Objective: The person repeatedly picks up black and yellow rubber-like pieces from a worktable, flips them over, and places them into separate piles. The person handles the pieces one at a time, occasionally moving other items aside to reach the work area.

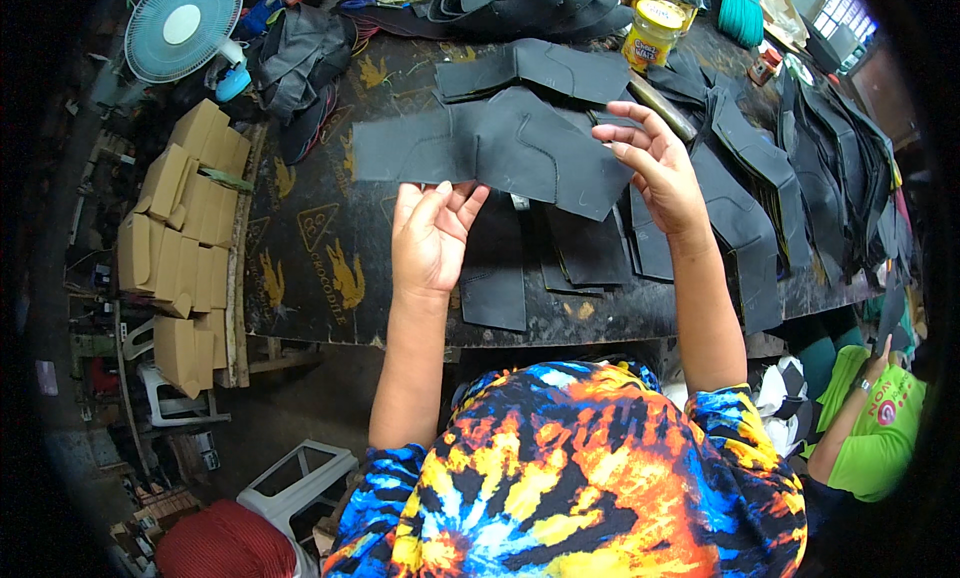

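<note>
A wide black stitched panel, which looks like leather or synthetic leather, is raised over the table in front of me. My left hand pinches its lower edge near the middle, palm turned up. At the panel's right end is my right hand, its fingers curved and spread apart; the fingertips are at the edge and do not appear to grip it. Another black panel of similar shape lies just beyond. Beneath the raised panel, more black pieces lie on the table, partly hidden.
Overlapping black panels cover the table's right side. A yellow tub and a dark roll sit behind. Cardboard boxes are stacked at left, below a fan. A person in a green shirt is at the right.
</note>
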Demonstrator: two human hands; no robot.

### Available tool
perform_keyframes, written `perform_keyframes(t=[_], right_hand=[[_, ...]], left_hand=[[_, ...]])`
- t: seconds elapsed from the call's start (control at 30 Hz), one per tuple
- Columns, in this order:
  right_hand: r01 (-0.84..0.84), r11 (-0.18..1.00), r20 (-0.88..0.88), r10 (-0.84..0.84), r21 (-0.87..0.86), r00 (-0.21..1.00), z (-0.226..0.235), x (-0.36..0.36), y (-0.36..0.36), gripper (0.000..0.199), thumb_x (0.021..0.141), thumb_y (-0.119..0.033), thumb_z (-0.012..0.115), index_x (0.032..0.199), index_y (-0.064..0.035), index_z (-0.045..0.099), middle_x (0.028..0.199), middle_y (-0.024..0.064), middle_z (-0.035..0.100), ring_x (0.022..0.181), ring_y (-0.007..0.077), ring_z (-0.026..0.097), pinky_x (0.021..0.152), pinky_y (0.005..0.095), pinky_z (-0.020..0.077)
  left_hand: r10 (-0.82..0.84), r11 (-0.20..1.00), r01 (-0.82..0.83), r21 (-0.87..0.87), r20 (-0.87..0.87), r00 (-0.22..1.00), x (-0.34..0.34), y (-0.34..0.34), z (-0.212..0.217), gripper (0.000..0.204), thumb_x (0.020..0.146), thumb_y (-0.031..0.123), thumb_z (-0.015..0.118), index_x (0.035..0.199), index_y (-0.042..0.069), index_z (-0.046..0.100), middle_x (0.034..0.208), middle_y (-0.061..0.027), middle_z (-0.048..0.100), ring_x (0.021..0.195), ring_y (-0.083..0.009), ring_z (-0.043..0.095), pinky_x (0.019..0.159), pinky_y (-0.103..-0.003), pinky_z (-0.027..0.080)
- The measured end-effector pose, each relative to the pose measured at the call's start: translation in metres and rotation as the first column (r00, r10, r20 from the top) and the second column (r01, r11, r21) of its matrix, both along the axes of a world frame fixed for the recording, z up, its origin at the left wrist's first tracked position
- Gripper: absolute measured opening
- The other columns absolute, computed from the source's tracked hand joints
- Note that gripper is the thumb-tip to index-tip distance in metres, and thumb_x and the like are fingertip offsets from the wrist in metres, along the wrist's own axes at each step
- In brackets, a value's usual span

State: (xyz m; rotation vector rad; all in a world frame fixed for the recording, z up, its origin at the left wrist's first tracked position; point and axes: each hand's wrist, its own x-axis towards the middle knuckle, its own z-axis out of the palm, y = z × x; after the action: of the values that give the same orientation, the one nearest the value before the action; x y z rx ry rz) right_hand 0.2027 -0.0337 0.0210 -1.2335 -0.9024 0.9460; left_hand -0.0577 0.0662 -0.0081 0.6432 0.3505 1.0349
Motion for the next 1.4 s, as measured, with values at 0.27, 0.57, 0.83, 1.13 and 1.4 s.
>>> perform_keyframes(t=[0.27, 0.57, 0.83, 1.13, 1.4], right_hand=[[-0.261, 0.959, 0.392, 0.2, 0.11, 0.898, 0.033, -0.032, -0.012, 0.06, 0.085, -0.013, 0.079, 0.138, -0.0008, 0.053, 0.12, 0.0077, 0.063, 0.11, 0.0145, 0.059, 0.098, 0.0299, 0.0474], [0.181, 0.952, 0.242, -0.241, 0.246, 0.94, 0.031, 0.012, -0.059, 0.044, 0.094, -0.007, 0.067, 0.134, 0.0018, 0.054, 0.121, 0.0068, 0.064, 0.111, 0.0135, 0.059, 0.101, 0.0286, 0.0432], [0.33, 0.918, 0.102, -0.358, 0.22, 0.928, 0.012, 0.045, -0.093, 0.043, 0.096, -0.009, 0.065, 0.136, 0.0021, 0.052, 0.124, 0.0069, 0.063, 0.115, 0.0138, 0.058, 0.103, 0.0284, 0.0416], [0.387, 0.888, 0.058, -0.413, 0.25, 0.909, 0.01, 0.054, -0.107, 0.042, 0.097, -0.008, 0.065, 0.136, 0.0019, 0.052, 0.122, 0.0066, 0.064, 0.111, 0.0132, 0.06, 0.1, 0.0275, 0.0448], [0.423, 0.868, 0.02, -0.443, 0.262, 0.896, 0.008, 0.061, -0.11, 0.042, 0.096, -0.008, 0.066, 0.136, 0.0016, 0.053, 0.122, 0.0069, 0.064, 0.11, 0.013, 0.061, 0.099, 0.0271, 0.0456]], left_hand=[[-0.166, 0.813, 0.35, 0.465, -0.39, 0.906, 0.003, -0.001, 0.059, 0.041, 0.1, 0.004, 0.049, 0.141, 0.0, 0.044, 0.126, -0.0184, 0.063, 0.107, -0.0235, 0.068, 0.093, -0.037, 0.056], [0.167, 0.975, 0.03, 0.222, -0.807, 0.566, -0.052, 0.043, -0.026, 0.061, 0.097, 0.014, 0.064, 0.148, 0.004, 0.032, 0.108, -0.0144, 0.069, 0.091, -0.0175, 0.069, 0.078, -0.03, 0.058], [0.044, 0.996, 0.02, 0.086, -0.684, 0.728, -0.031, 0.018, -0.053, 0.076, 0.093, 0.008, 0.068, 0.155, 0.013, 0.025, 0.122, -0.0113, 0.058, 0.094, -0.0112, 0.06, 0.075, -0.028, 0.051], [0.27, 0.959, -0.173, 0.226, -0.53, 0.804, -0.05, 0.024, -0.046, 0.069, 0.091, -0.004, 0.064, 0.152, 0.013, 0.036, 0.114, -0.006, 0.06, 0.081, -0.003, 0.055, 0.057, -0.015, 0.04], [0.365, 0.931, -0.231, 0.283, -0.687, 0.629, -0.062, 0.04, -0.067, 0.064, 0.094, -0.003, 0.058, 0.153, 0.01, 0.035, 0.137, -0.0196, 0.053, 0.093, -0.0106, 0.057, 0.078, -0.023, 0.048]])
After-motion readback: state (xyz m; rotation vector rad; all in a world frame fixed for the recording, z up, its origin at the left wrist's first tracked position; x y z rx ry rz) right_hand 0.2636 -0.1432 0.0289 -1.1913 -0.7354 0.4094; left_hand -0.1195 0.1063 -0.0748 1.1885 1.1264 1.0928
